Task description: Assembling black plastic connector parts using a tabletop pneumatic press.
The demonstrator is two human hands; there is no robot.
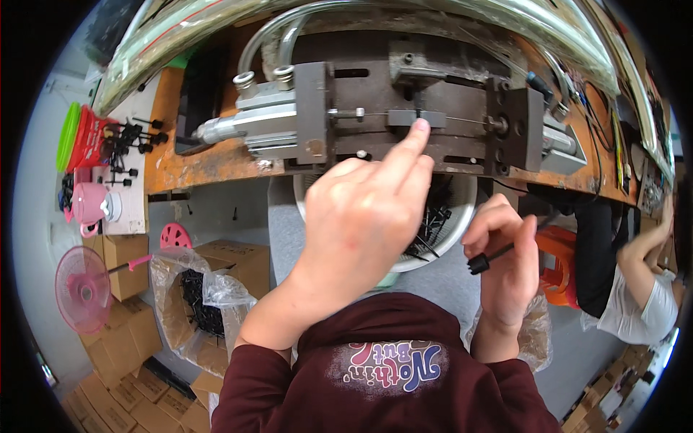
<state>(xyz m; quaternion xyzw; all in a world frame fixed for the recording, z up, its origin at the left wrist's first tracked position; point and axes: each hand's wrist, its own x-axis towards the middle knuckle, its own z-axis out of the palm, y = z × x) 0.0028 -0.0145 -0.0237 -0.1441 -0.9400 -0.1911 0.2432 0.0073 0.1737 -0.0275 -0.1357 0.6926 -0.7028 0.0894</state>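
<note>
My left hand reaches over the bench fixture, its index finger stretched out and its fingertip on a small grey block at the middle. The thumb is hidden under the hand. Thin metal rods run out from both sides of the block toward the dark metal end plates. Lower and to the right, my right hand is closed around a thin black rod with a ribbed plastic head, which points down to the left. Behind my left hand, a white bowl of long black pieces sits on my lap.
Air cylinders with clear hoses flank the fixture on the wooden bench. Black parts lie at the left by a pink jug. A pink fan, an open bag of black parts and cartons stand below. Another person sits at right.
</note>
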